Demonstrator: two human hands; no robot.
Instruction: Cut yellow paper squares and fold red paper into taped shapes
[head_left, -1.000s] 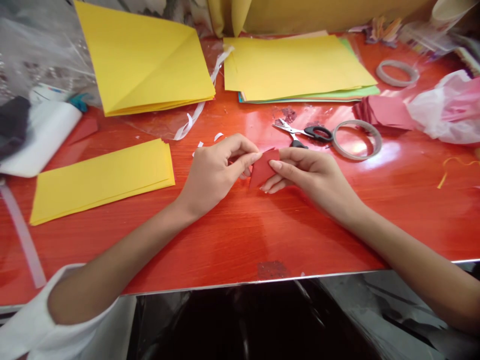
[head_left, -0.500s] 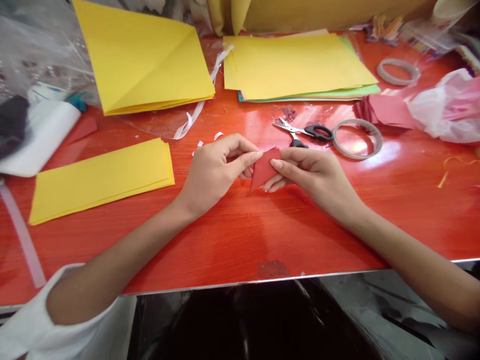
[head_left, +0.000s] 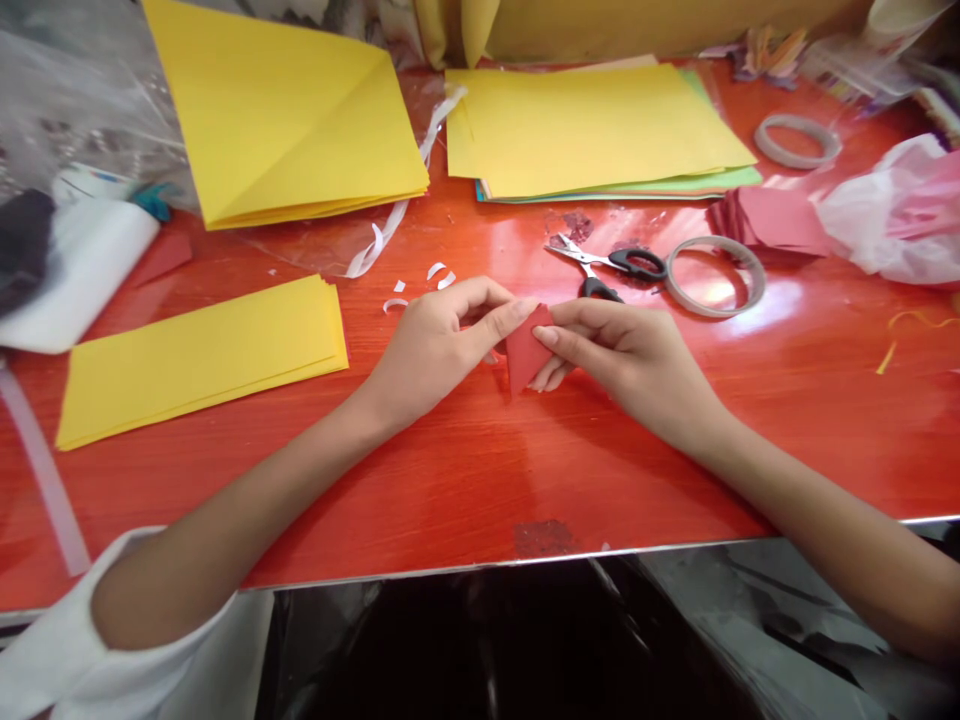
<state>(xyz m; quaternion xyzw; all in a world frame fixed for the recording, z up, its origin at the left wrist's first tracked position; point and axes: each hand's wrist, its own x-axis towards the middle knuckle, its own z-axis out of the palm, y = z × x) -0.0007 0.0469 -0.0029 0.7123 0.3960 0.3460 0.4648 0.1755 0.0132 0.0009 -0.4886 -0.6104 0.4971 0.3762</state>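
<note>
Between my two hands, above the red table [head_left: 420, 500], is a small folded piece of red paper [head_left: 527, 358] with a point facing down. My left hand [head_left: 450, 340] pinches its upper left corner between thumb and forefinger. On its right side, my right hand [head_left: 615, 350] grips the paper with the thumb in front and fingers behind. Just beyond my right hand lie scissors [head_left: 592, 265] with black handles, their blades slightly apart. Small white paper scraps [head_left: 436, 271] lie beyond my left hand.
Yellow folded strips [head_left: 202, 360] lie at left, with a large folded yellow sheet [head_left: 300, 120] behind. A stack of coloured paper [head_left: 592, 130] sits at the back. Tape rolls [head_left: 716, 312], red paper pieces [head_left: 776, 222] and a pink-and-white plastic bag [head_left: 885, 215] are at right.
The red paper has shifted slightly down and turned, its point now more directly downward. My left hand has moved a little right, uncovering more white scraps.
</note>
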